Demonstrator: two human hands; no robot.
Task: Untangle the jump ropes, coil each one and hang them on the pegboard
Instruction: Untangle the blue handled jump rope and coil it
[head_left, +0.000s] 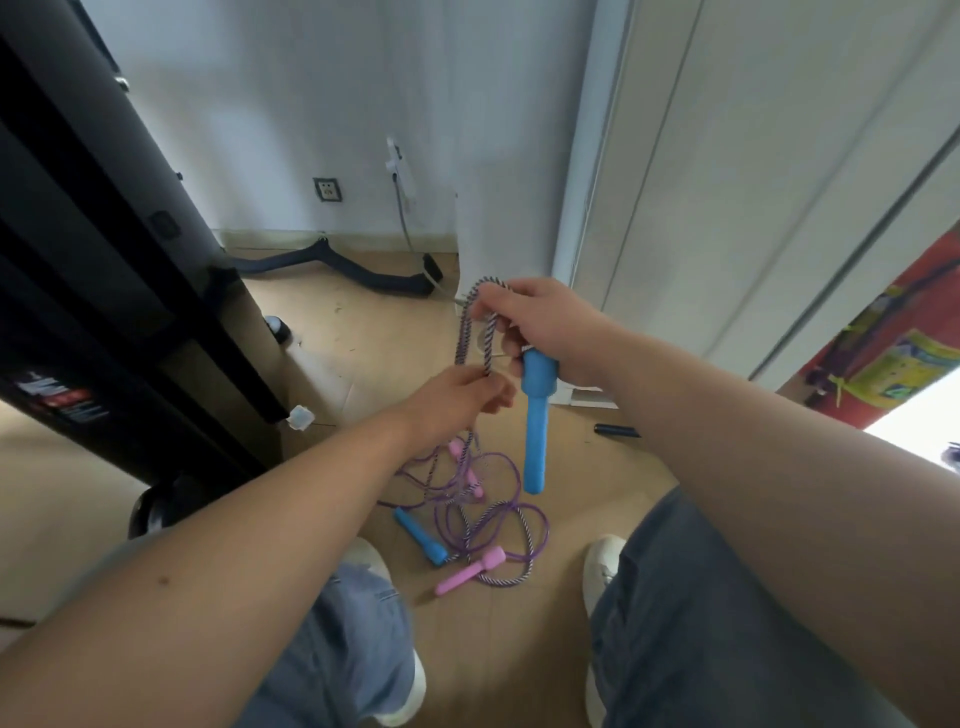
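Closest, both forearms reach out ahead. Right hand (540, 327) is clenched round the top of a blue handle (536, 426), which hangs straight down from the fist. The same fingers also hold a loop of striped rope (470, 322) that stands up past the knuckles. Left hand (457, 395), just below and to the left, pinches the striped rope between thumb and fingertips where it drops from that loop. The hands are near each other; whether they touch, cannot tell.

Lower down, on the floor (519, 649) between two white shoes (602, 566), lies the tangle. A second blue handle (421, 538) and a pink handle (470, 571) lie side by side at the near edge. Further pink handles (467, 470) sit deeper in, partly under cord. Purple rope (518, 483) winds in loose loops through the striped one, which runs from the left hand down into the heap.

Judgement: early stage. One rope is partly lifted and a first coil loop started, but its lower length looks caught among the purple. No rope fully coiled, none hung.

Farther off: black hose (363, 273) along the skirting, wall socket (327, 189) above it. Red panel (883, 364) at the right edge has things on it. Pegboard or not, cannot tell.
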